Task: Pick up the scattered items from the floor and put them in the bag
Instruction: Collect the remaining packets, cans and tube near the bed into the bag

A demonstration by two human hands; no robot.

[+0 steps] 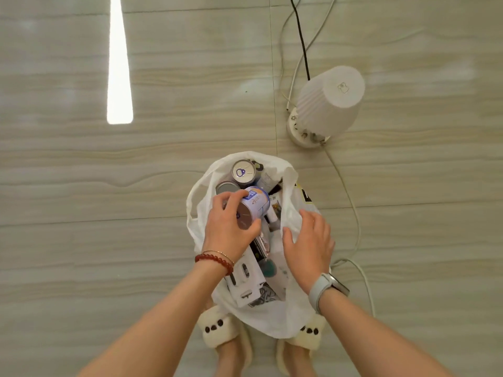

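A white plastic bag (pixel 275 317) stands open on the floor just in front of my feet. My left hand (pixel 228 227) is shut on a small blue-and-white can (pixel 254 206), held tilted over the bag's mouth. My right hand (pixel 309 244) grips the bag's right rim and pulls it open. Inside lie two more cans, a silver-topped can (pixel 243 172) at the far side and a grey-lidded can (pixel 227 187) beside it, along with white boxes (pixel 246 281) and other small packages.
A white lamp (pixel 328 100) lies tipped on its round base at the far right, with black and white cables (pixel 351 202) trailing across the pale tiled floor. My feet wear cream slippers (pixel 215 329) under the bag. A bright light reflection shows at far left.
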